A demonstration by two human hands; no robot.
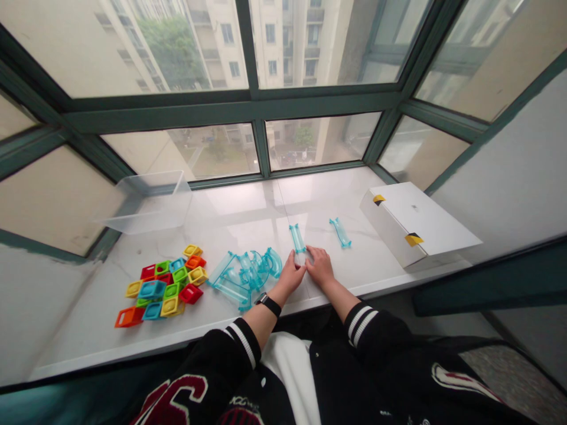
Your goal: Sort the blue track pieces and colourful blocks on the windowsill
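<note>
A translucent blue track piece (297, 238) is laid flat mid-sill, directly beyond the fingertips; its long axis is pointed from the front edge toward the window, far end angled slightly left. Its near end is flanked by the left hand (292, 276) and right hand (319, 267); neither is clearly nearer. Fingers are bent and brought together; whether anything is gripped cannot be told. A second track piece (340, 233) is noted to the right, a blue pile (248, 274) to the left, coloured blocks (170, 286) toward the sill's left front corner.
</note>
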